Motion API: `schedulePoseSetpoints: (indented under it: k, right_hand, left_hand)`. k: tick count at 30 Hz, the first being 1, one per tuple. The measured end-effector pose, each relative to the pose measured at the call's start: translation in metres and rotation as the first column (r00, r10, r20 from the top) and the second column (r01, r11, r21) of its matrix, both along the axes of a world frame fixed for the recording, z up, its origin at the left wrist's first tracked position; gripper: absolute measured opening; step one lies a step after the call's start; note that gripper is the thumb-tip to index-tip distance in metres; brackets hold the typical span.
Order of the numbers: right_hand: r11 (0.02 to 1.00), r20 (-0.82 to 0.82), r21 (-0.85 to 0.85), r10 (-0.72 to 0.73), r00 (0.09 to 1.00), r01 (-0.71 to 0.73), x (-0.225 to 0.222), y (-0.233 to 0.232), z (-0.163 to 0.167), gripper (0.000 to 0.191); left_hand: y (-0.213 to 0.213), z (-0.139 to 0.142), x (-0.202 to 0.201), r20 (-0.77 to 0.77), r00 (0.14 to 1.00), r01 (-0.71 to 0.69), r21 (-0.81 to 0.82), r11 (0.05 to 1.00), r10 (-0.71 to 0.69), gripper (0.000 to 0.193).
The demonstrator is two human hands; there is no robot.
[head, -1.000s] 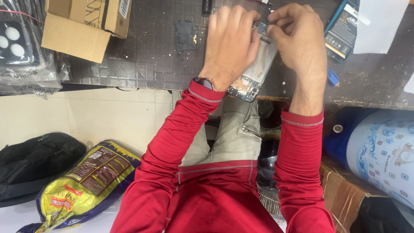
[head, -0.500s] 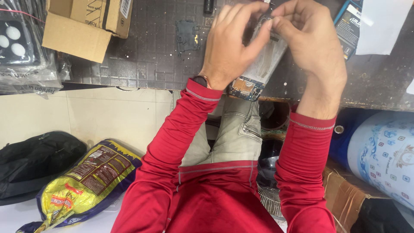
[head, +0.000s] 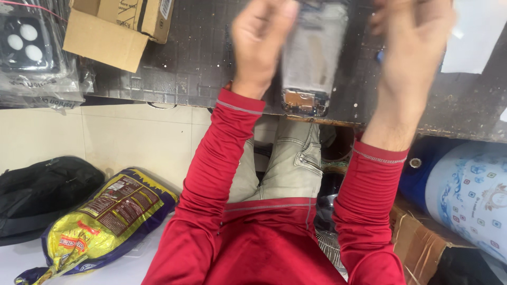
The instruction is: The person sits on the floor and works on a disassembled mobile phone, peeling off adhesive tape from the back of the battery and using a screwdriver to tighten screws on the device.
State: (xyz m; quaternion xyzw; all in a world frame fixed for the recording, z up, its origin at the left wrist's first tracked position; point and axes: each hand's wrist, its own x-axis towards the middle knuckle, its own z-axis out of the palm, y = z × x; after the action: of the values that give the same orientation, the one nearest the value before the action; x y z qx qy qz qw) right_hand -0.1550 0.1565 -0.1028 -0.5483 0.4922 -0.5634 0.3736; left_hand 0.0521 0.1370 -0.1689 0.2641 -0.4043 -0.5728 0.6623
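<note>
Dark, gridded matting covers the workbench [head: 200,58], whose front edge runs above a pale tiled wall, and the person's red sleeves reach up to it from below. Between the two raised hands hangs an opened phone [head: 311,58], its back cover off, bare metal showing and a small circuit board at its lower end, held just above the mat. The left hand [head: 261,45] is curled against the phone's left edge, fingers folded in a loose grip on it. The right hand [head: 409,58] is blurred and lifted beside the phone's right edge; whether it grips the phone cannot be told. A cardboard box [head: 119,26] sits at the bench's far left beside bagged phone cases [head: 31,53]. Lower down lie a black bag [head: 42,192], a yellow printed packet [head: 105,221] and a blue patterned drum [head: 465,195]
</note>
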Motion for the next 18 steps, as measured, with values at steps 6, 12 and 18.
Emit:
schedulePoseSetpoints:
  k: [6, 12, 18]
  right_hand:
    - [0.897, 0.138, -0.191, -0.378, 0.915, 0.399, -0.044, 0.001, -0.033, 0.032]
    - [0.720, 0.001, -0.290, -0.658, 0.753, 0.630, -0.075, 0.027, -0.040, 0.033]
    - [0.908, -0.545, -0.313, -0.412, 0.731, 0.279, -0.029, 0.052, -0.026, 0.016]
  left_hand:
    - [-0.001, 0.011, 0.030, -0.401, 0.900, -0.089, 0.216, 0.972, 0.171, 0.025]
    - [0.001, 0.015, 0.036, -0.662, 0.742, 0.081, -0.065, 0.995, -0.104, 0.028]
    - [0.001, 0.005, 0.028, -0.481, 0.836, -0.041, 0.426, 0.904, 0.264, 0.020]
